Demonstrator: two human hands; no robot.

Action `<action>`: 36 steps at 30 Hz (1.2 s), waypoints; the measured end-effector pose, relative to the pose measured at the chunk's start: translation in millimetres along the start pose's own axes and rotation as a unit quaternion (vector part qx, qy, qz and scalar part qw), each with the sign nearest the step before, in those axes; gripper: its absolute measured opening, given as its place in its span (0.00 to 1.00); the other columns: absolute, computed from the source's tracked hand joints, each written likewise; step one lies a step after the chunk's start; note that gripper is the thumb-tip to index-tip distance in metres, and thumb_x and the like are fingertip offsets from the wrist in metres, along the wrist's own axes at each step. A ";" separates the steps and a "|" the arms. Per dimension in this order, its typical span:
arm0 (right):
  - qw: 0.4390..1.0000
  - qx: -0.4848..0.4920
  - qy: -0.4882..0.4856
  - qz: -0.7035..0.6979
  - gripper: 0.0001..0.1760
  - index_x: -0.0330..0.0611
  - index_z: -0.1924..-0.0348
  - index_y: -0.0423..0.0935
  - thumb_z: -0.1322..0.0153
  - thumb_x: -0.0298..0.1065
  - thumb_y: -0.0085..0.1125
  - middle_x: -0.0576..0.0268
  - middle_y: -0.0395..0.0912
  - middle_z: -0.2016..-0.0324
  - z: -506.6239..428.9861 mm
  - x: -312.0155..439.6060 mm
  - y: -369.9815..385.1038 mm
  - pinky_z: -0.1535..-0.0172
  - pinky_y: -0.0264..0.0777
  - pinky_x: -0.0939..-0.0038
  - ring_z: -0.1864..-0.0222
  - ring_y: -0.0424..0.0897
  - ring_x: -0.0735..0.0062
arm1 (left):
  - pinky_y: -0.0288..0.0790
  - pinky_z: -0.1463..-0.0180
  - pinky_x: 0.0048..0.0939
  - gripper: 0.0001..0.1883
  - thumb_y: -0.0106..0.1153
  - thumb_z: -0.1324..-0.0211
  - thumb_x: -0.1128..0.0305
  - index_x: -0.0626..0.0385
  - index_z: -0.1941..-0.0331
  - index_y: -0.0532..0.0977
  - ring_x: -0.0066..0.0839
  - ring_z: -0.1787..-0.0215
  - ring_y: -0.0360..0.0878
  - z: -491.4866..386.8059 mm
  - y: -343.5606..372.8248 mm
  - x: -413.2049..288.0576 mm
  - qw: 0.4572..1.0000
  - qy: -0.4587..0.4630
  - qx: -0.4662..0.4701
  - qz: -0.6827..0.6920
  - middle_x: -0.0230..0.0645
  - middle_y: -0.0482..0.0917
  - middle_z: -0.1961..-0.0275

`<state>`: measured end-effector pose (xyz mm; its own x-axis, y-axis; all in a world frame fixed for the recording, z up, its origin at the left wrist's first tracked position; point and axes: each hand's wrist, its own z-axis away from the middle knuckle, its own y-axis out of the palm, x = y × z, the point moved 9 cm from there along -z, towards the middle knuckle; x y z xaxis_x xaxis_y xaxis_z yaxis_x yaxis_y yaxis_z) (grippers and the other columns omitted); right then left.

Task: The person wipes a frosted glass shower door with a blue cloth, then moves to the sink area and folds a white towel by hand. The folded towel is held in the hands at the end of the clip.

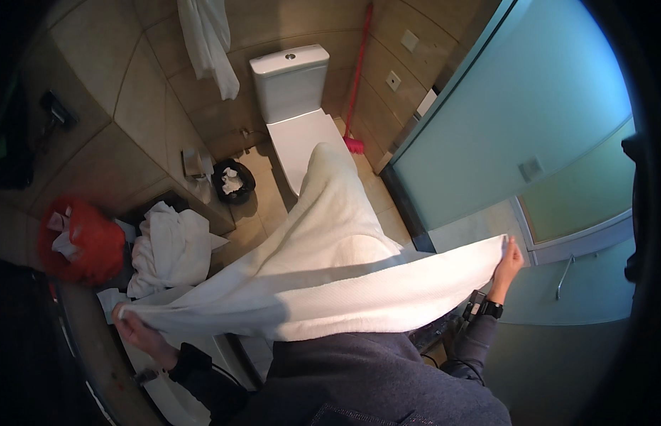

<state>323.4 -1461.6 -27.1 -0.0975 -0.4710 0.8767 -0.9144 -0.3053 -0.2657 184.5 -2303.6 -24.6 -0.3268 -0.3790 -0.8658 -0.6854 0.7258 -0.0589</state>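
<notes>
A large white towel [330, 261] is stretched across in front of my body, its near edge pulled wide. My left hand [136, 330] grips one corner at the lower left, above the white washbasin [176, 367]. At the right, my right hand [510, 261] pinches the opposite corner, near the frosted glass. The far part of the towel narrows and reaches over the closed toilet lid [296, 144]; whether it touches the lid I cannot tell. A crumpled heap of white towels [173, 245] lies on the counter beyond my left hand.
A red bag [83, 242] holding white scraps sits at the left. Against the wall stand a black-lined waste bin [233, 181] and a red-handled broom [357, 80]. Another white towel [208, 42] hangs near the toilet tank [291, 82]. A frosted glass partition [501, 122] bounds the right side.
</notes>
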 end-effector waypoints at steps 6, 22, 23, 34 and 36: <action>0.994 0.041 0.076 0.063 0.21 0.32 0.78 0.76 0.29 0.43 0.58 0.72 0.70 0.83 17.0 -78.1 52.7 0.73 0.57 0.78 0.77 0.63 0.86 | 0.63 0.49 0.24 0.11 0.48 0.34 0.69 0.62 0.54 0.71 0.22 0.56 0.69 -3.2 83.3 111.3 0.983 -0.113 0.143 -0.015 0.32 0.72 0.58; 0.813 0.402 0.414 0.076 0.21 0.30 0.60 0.78 0.31 0.43 0.56 0.61 0.80 0.67 194.1 -265.6 179.3 0.62 0.70 0.75 0.68 0.77 0.75 | 0.70 0.51 0.34 0.22 0.57 0.44 0.64 0.63 0.47 0.71 0.34 0.54 0.78 233.0 254.5 318.9 0.775 -0.305 0.508 -0.223 0.44 0.79 0.53; 0.798 0.430 0.417 0.059 0.20 0.30 0.59 0.78 0.32 0.42 0.56 0.61 0.80 0.67 198.4 -263.7 186.3 0.61 0.70 0.75 0.67 0.77 0.74 | 0.70 0.51 0.34 0.23 0.58 0.44 0.64 0.63 0.47 0.71 0.34 0.54 0.78 239.9 254.3 321.3 0.773 -0.291 0.511 -0.238 0.43 0.80 0.53; 0.687 0.555 0.469 -0.022 0.18 0.31 0.58 0.80 0.33 0.37 0.54 0.59 0.82 0.64 210.2 -231.6 199.8 0.58 0.72 0.74 0.63 0.79 0.75 | 0.74 0.56 0.33 0.24 0.64 0.48 0.66 0.59 0.47 0.72 0.32 0.57 0.80 292.7 232.9 301.8 0.660 -0.601 0.451 0.031 0.36 0.80 0.54; 0.714 0.554 0.429 -0.003 0.19 0.31 0.57 0.79 0.32 0.38 0.53 0.59 0.82 0.63 201.9 -228.9 200.6 0.57 0.71 0.74 0.62 0.79 0.75 | 0.74 0.56 0.33 0.24 0.63 0.47 0.66 0.58 0.46 0.71 0.31 0.57 0.80 302.1 230.2 306.7 0.639 -0.616 0.461 0.005 0.36 0.80 0.53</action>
<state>241.6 -1582.1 -362.1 -0.7339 0.0674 0.6760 -0.0907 -0.9959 0.0008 123.0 -2079.4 -453.8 0.8207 -0.0440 -0.5697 0.1724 0.9696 0.1735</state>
